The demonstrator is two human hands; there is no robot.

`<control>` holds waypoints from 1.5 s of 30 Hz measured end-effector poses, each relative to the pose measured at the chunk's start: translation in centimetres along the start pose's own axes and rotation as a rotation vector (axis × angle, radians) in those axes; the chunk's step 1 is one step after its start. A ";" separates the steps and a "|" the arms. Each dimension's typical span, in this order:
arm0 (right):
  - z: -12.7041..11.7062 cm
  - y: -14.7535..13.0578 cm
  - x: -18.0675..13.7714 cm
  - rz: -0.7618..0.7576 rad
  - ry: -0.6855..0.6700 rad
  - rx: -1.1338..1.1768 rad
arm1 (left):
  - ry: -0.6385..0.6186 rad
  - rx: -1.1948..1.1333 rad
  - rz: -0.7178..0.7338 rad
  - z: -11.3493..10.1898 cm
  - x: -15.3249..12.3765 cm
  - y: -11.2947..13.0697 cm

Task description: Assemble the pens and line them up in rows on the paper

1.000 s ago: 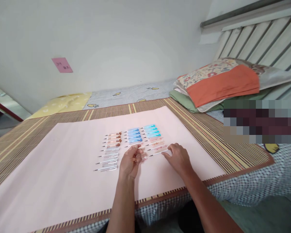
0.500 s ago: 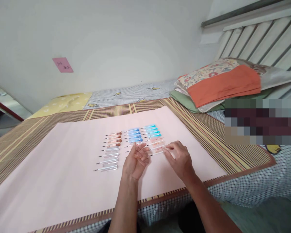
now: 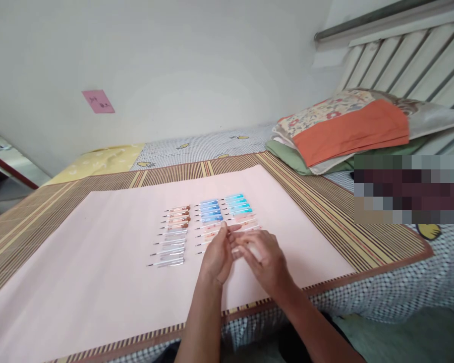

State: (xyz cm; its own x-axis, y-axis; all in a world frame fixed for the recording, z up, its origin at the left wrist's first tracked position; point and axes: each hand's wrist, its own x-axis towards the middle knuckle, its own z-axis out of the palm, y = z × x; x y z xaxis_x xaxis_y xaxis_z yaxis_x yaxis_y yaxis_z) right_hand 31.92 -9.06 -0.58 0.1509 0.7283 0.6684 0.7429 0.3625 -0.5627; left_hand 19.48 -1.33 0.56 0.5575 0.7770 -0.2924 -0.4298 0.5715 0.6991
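Slim pens lie in rows on a pale pink sheet, dark tips pointing left. Brown-ended pens [image 3: 179,214] stand above clear pens [image 3: 172,249] in the left column. Blue pens [image 3: 210,212] lie in the middle and turquoise pens [image 3: 236,204] to the right. Below them are pink-patterned pens [image 3: 208,235], partly covered by my hands. My left hand [image 3: 219,254] is palm up over these, thumb raised and fingers stretched rightward. My right hand [image 3: 263,257] meets its fingertips, thumb and fingers pinched together. Whatever lies in that pinch is too small to make out.
The pink sheet [image 3: 109,282] rests on a striped bamboo mat [image 3: 314,217] over a checked bedspread [image 3: 393,282]. Folded pillows [image 3: 348,131] are piled at the back right beside a white slatted headboard [image 3: 412,60]. A pink note [image 3: 98,101] is on the wall.
My right hand has moved left and slightly down, from the end of a pink-patterned pen to my left fingertips. My left hand has shifted a little right.
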 end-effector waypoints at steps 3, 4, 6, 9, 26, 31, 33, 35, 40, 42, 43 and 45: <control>-1.9 3.0 0.1 0.199 -0.009 0.002 | 0.064 0.070 0.092 -0.8 -0.4 1.5; -2.4 4.1 0.0 0.243 -0.040 -0.032 | 0.083 0.067 0.123 -1.2 -0.5 2.0; -2.9 5.8 -0.2 0.268 -0.137 -0.119 | 0.118 0.039 0.167 -1.8 -0.6 2.7; -2.7 7.1 -0.5 0.231 -0.302 -0.270 | 0.169 0.001 0.172 -2.4 -0.5 3.0; -1.7 7.5 -0.3 0.174 -0.394 -0.453 | 0.188 -0.024 0.143 -2.2 -0.1 2.5; -1.8 7.4 -0.2 0.186 -0.367 -0.459 | 0.171 -0.027 0.151 -2.3 0.0 2.2; -1.8 7.5 -0.2 0.188 -0.354 -0.454 | 0.158 -0.023 0.153 -2.4 0.1 2.1; -1.7 7.5 -0.2 0.190 -0.342 -0.452 | 0.149 -0.021 0.152 -2.4 0.1 2.1; -1.7 7.5 -0.1 0.189 -0.333 -0.469 | 0.155 -0.016 0.142 -2.5 0.2 2.0; -1.7 7.4 -0.1 0.183 -0.339 -0.473 | 0.160 -0.019 0.140 -2.5 0.2 2.0; -1.7 7.4 -0.1 0.180 -0.342 -0.476 | 0.163 -0.020 0.140 -2.5 0.1 2.0; -1.6 7.4 -0.1 0.174 -0.343 -0.488 | 0.164 -0.019 0.141 -2.5 0.1 2.0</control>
State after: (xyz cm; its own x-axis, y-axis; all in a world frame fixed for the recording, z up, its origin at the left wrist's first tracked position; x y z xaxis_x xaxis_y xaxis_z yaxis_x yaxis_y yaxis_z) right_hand 38.45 -7.39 -4.04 0.1393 0.9275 0.3470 0.9508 -0.0273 -0.3085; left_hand 16.91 0.58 0.31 0.3691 0.8810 -0.2961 -0.5095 0.4582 0.7283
